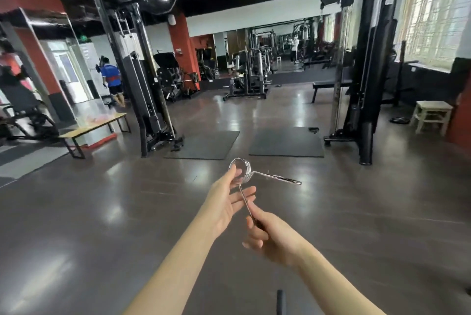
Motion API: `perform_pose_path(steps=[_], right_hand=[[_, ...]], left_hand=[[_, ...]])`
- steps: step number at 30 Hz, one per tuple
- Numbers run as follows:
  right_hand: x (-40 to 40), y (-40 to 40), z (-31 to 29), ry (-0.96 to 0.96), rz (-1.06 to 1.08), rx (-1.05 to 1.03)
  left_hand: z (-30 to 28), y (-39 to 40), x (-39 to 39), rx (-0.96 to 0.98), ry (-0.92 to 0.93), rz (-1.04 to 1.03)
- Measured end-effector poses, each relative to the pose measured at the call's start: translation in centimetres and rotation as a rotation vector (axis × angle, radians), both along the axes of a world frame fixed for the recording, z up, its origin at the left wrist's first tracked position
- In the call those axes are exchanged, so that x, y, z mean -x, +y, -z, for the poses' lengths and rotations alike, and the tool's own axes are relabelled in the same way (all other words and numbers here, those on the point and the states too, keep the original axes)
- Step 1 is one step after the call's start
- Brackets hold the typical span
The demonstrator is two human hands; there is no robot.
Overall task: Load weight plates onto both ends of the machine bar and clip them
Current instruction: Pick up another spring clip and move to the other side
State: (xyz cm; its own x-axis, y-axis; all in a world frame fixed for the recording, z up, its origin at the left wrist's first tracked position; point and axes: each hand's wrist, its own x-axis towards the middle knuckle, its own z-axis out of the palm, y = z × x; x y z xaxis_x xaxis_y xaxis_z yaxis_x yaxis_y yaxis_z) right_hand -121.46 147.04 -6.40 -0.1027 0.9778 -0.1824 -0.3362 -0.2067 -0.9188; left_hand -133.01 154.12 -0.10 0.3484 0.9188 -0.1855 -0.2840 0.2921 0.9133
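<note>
A person holds a chrome spring collar clip [243,170] out in front of the body over the dark, glossy gym floor [102,212], both bare forearms reaching in from the near edge. The right hand [270,238] curls around the end of one of the clip's two handles, its fingers closed on the black-tipped wire low and near; the handle rises from that fist to the coil. The left hand [224,200] is open, fingers straight, with the fingertips resting against the near side of the coil and the palm beside the rising handle. The clip's second handle juts out to the right of the coil, free of either hand.

Beyond the hands, two dark floor mats [285,142] lie side by side between the two black uprights of a cable machine [142,80], one column far left and one far right. A wooden bench [94,128] stands at the left, a small pale stool [430,116] at the right below barred windows [433,8]. Another person in a blue shirt [110,76] stands far left near a doorway, and more machines line a mirrored wall at the back. A dark rod tip [280,300] shows at the near edge
</note>
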Motion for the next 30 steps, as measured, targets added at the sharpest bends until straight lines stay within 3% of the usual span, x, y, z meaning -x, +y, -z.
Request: perform_pose_path(steps=[5, 12, 16, 20, 22, 25, 30], right_hand=[[-3.5, 11.3, 0.8, -0.508, 0.324, -0.061], [-10.0, 24.5, 0.9, -0.729, 0.736, -0.002], [-15.8, 27.9, -0.1, -0.594, 0.824, 0.123], [-23.9, 30.3, -1.9, -0.134, 0.891, 0.160], [-28.2, 31.8, -2.6, 0.008, 0.843, 0.162], [-35.2, 34.4, -3.6, -0.019, 0.836, 0.114], [-47.2, 37.1, -5.0, -0.101, 1.033, 0.073]], left_hand=[[1.4, 13.6, -3.9, 0.055, -0.004, 0.186], [0.9, 29.5, -12.9, 0.041, -0.060, 0.479], [2.0, 35.1, -20.5, 0.050, -0.135, 0.599], [3.4, 39.6, -29.7, 0.143, -0.245, 0.789], [4.1, 41.5, -34.9, 0.147, -0.261, 0.868], [4.3, 44.2, -43.9, 0.101, -0.232, 0.940], [2.8, 47.4, -58.5, -0.011, -0.193, 1.065]])
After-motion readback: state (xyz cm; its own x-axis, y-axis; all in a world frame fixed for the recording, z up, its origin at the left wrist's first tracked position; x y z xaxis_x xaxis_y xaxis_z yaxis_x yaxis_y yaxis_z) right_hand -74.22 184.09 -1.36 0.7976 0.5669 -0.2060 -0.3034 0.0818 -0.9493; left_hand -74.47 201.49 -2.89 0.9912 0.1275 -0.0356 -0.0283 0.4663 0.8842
